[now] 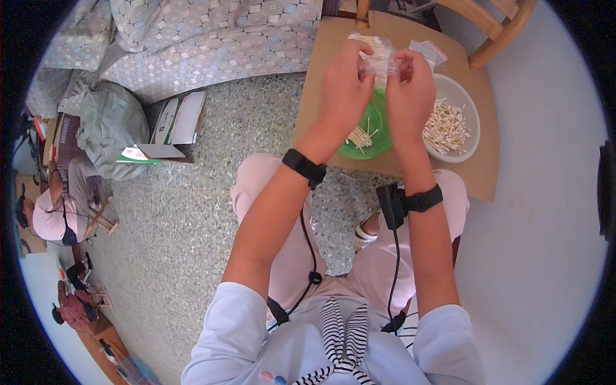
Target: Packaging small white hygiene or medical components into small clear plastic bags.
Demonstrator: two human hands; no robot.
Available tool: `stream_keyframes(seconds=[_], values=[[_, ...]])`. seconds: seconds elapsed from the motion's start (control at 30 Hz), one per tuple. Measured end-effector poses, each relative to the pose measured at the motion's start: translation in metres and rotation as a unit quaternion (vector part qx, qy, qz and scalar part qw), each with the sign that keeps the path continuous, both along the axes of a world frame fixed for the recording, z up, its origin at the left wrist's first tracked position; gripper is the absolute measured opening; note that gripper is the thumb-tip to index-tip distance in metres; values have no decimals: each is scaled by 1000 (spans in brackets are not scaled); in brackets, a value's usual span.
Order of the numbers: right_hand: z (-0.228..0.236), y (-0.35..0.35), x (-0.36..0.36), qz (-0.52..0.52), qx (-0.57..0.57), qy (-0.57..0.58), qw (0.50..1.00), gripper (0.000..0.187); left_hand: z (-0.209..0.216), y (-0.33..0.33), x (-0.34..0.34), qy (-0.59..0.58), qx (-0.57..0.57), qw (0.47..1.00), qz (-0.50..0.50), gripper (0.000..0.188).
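From where I stood, taking twelve o'clock as straight ahead of the seated person, the clear plastic bag (380, 62) was up at twelve, over the far part of the cardboard sheet (481, 170). Its crumpled shine was hard to read, and I could not tell whether the swabs showing at its ten o'clock edge lay inside it or behind. The right hand (412, 93) partly hid a flat bag (431, 52) at its one o'clock, and both forearms cut across the green bowl (381, 115). A wooden chair (491, 51) ran out of view at one o'clock. I counted two bags, two bowls and two other people, small and blurred at about ten o'clock. The green bowl, at six o'clock from the held bag, had a small loose bunch of cotton swabs (362, 137); the white bowl (475, 122), at its three o'clock, had a heap too tangled to count. Both arms reached forward, nearly straight, a black band on each wrist. The left hand (348, 83) pinched the bag at its nine o'clock side, thumb against curled fingers; the right pinched narrowly at three o'clock, fingers bent inward.
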State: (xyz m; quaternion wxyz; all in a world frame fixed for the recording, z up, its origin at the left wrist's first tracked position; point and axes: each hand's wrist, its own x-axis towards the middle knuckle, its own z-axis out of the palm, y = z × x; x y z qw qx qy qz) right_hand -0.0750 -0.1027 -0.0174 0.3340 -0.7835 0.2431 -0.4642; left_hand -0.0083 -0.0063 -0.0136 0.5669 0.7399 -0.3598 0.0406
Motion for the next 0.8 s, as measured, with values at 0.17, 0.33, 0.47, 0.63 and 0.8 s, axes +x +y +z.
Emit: stream_keyframes(seconds=[0.17,0.33,0.47,0.63,0.8], values=[[-9,-14,-8,46,-61,242,967,24,-14,3,17,-54,111,991,-57,30],[-11,-20,-17,74,-134,255,955,25,-16,7,17,-142,85,984,-70,31],[-13,-22,-26,139,-78,311,937,29,-25,11,21,-87,119,979,-138,21],[-11,-30,-42,202,-45,237,949,29,-27,12,15,-85,165,976,-117,26],[-10,-60,-64,149,-31,223,963,28,-24,3,8,-86,227,965,-103,30]])
